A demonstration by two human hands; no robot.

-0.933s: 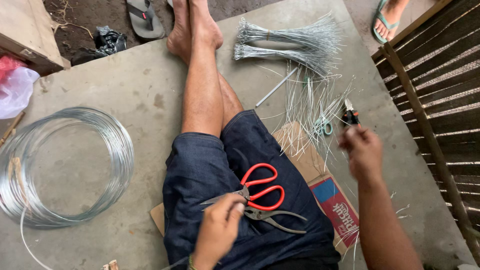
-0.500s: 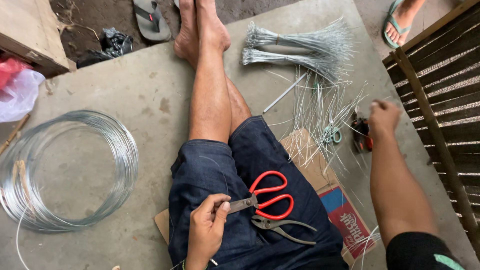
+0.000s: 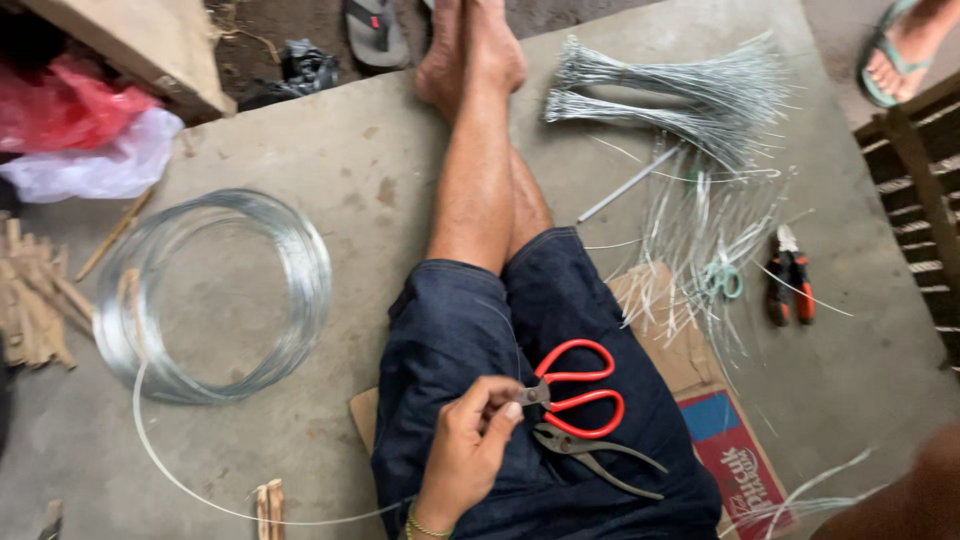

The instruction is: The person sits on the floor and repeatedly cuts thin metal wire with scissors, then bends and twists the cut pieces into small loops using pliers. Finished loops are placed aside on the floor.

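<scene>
Your left hand rests on your lap, on the dark blue shorts. Its fingers are curled in, with thumb and forefinger pinched at the pivot end of the red-handled scissors. A thin wire runs under that hand; whether it is also held in the pinch, I cannot tell.

The scissors lie on the shorts, red loops pointing away from the hand. Touching them, on the side nearer you, lies a pair of grey metal pliers, handles spread, also on the shorts.

Your right hand is out of frame; only a stretch of right forearm shows at the lower corner, well apart from the scissors. Its finger state cannot be told.

From the scissors:
- Under your legs, flattened cardboard, partly covered by the shorts.
- Beyond the cardboard, loose cut wire lengths scattered on the concrete floor.
- Among those, small teal-handled scissors.
- Just beside those, orange-and-black pliers.
- Farther off, near your feet, two tied wire bundles.
- On the opposite side, well apart, a large wire coil flat on the floor, one loose end curving back toward your left hand.
- Past the coil, wood splints and red and white plastic bags.
</scene>
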